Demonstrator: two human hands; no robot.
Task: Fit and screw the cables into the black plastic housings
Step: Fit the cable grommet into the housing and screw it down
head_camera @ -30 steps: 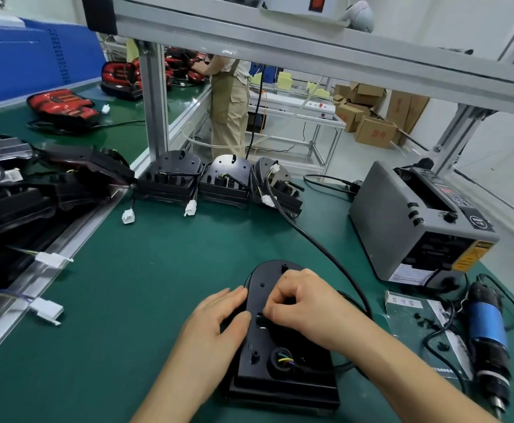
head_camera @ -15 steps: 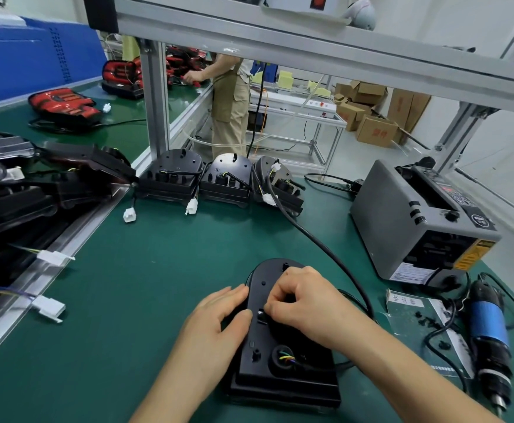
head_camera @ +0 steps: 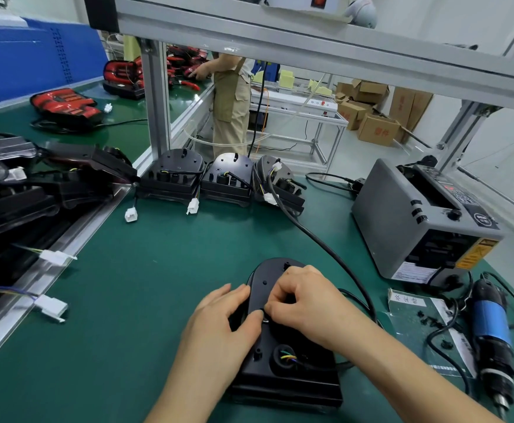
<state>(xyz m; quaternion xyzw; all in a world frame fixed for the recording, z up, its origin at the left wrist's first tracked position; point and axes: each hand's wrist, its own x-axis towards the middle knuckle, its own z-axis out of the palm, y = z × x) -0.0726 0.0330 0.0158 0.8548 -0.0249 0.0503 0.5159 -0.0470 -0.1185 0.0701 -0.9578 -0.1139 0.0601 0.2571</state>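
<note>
A black plastic housing point(head_camera: 283, 370) lies flat on the green mat in front of me. Coloured wires point(head_camera: 286, 357) come out of a round grommet near its lower middle. My left hand point(head_camera: 219, 325) rests on the housing's left edge, its thumb pressing on the top face. My right hand point(head_camera: 304, 300) has curled fingers pinching something small on the housing's middle; the thing itself is hidden under the fingers. A black cable point(head_camera: 316, 236) runs from behind my right hand up to the far housings.
Three finished black housings point(head_camera: 225, 178) with white connectors stand at the mat's far edge. A grey tape dispenser point(head_camera: 423, 221) sits at the right. A blue electric screwdriver point(head_camera: 492, 331) and a clear tray of black screws point(head_camera: 426, 319) lie beside it. Black parts pile up at the left point(head_camera: 20, 190).
Both hands stay on the housing. My left thumb has shifted right to meet my right fingertips; the view has tilted slightly.
</note>
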